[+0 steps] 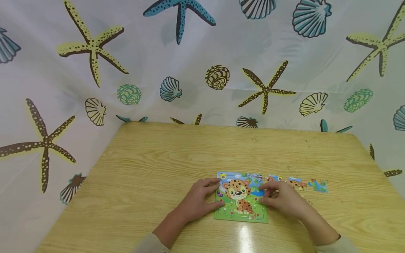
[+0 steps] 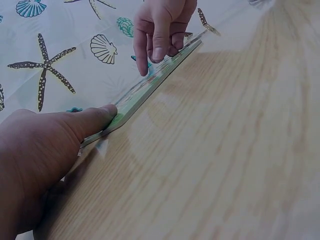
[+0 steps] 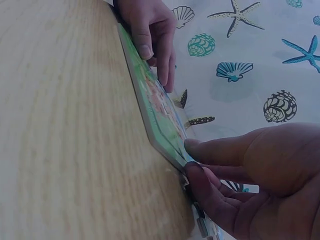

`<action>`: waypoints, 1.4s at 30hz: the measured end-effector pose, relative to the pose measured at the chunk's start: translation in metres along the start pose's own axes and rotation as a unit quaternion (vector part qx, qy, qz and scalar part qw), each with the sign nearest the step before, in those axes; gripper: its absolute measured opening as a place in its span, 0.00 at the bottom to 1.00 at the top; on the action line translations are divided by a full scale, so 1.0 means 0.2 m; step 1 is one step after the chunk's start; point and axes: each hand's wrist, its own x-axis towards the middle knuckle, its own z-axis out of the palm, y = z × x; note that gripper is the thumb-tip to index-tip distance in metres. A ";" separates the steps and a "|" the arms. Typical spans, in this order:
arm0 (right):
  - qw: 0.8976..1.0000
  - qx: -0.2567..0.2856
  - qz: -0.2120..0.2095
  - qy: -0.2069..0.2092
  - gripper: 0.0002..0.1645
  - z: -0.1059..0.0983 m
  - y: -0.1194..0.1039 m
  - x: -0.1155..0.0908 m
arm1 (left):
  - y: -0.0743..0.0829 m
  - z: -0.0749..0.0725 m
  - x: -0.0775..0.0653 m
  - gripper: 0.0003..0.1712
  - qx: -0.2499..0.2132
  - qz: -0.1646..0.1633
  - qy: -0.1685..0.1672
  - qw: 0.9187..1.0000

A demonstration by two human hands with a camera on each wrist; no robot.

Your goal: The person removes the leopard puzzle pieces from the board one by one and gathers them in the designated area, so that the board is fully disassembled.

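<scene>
A square jigsaw puzzle board with a cartoon leopard cub on green grass lies flat on the table. My left hand holds its left side, thumb on the face and fingers by the upper left edge. In the left wrist view the left thumb presses on the board's corner; the other fingers are mostly hidden. At the right edge, my right hand grips the board with thumb and index fingertips close together. The right wrist view shows those right fingertips at the board's corner.
Loose puzzle pieces lie in a row on the wooden table, right of the board and partly behind the right hand. A pale cloth curtain with starfish and shells hangs at the table's back and sides.
</scene>
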 end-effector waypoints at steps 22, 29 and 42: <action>0.994 -0.059 0.049 0.077 0.17 0.07 -0.04 0.01 | 0.01 0.02 0.01 0.39 -0.014 -0.017 0.002 1.000; 0.994 0.064 0.084 0.040 0.12 0.06 -0.04 0.02 | 0.01 0.02 0.02 0.39 -0.012 -0.016 0.000 1.000; 0.993 0.095 0.070 0.019 0.16 0.05 -0.02 0.01 | 0.01 0.02 0.02 0.39 -0.003 -0.006 0.000 1.000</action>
